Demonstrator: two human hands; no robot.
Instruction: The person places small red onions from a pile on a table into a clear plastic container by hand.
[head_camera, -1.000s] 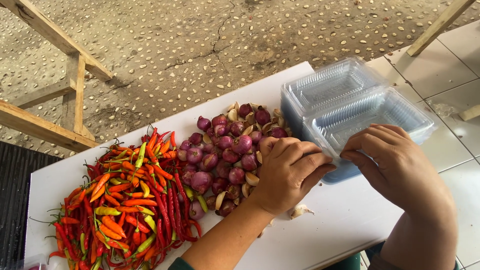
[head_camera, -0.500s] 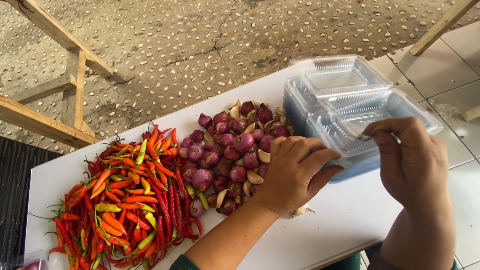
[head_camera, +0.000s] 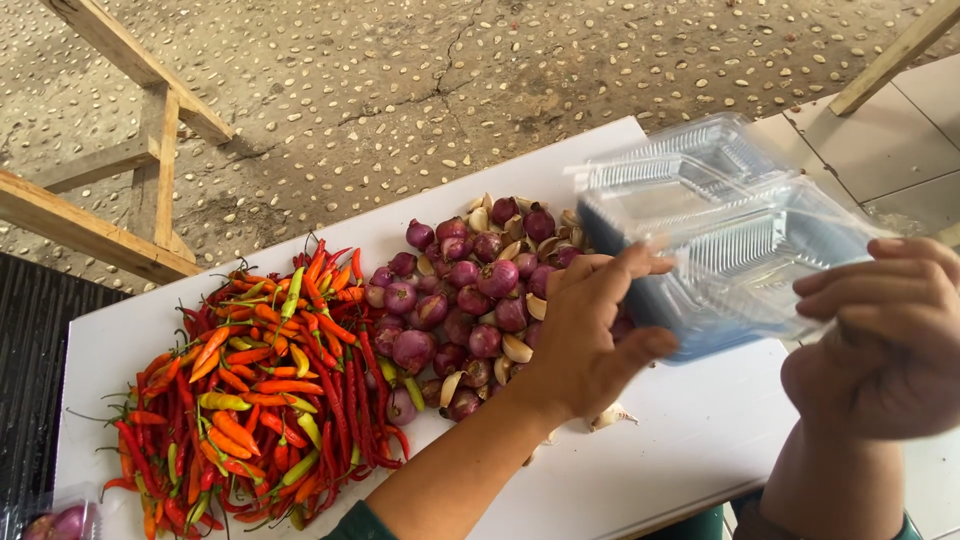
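White table (head_camera: 690, 450) w/ chilies (head_camera: 250, 390), shallots (head_camera: 470, 300); both hands' (head_camera: 590, 335) (head_camera: 880, 340) grip pinching empty clear containers (head_camera: 730, 235).

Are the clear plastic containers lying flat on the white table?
No, the clear plastic containers are tilted, held between the left hand and the right hand above the white table.

– What's the ground like past my table (head_camera: 700, 440)?

– Rough concrete (head_camera: 400, 90) studded with small pebbles, cracked toward twelve o'clock, in flat daylight.

– And at ten o'clock?

– A bare wooden frame (head_camera: 150, 150) stands there, with a black ribbed mat (head_camera: 30, 380) below it at nine.

– On my right?

– Pale floor tiles (head_camera: 890, 140) at two o'clock, and a slanted wooden leg (head_camera: 900, 50) crosses above them.
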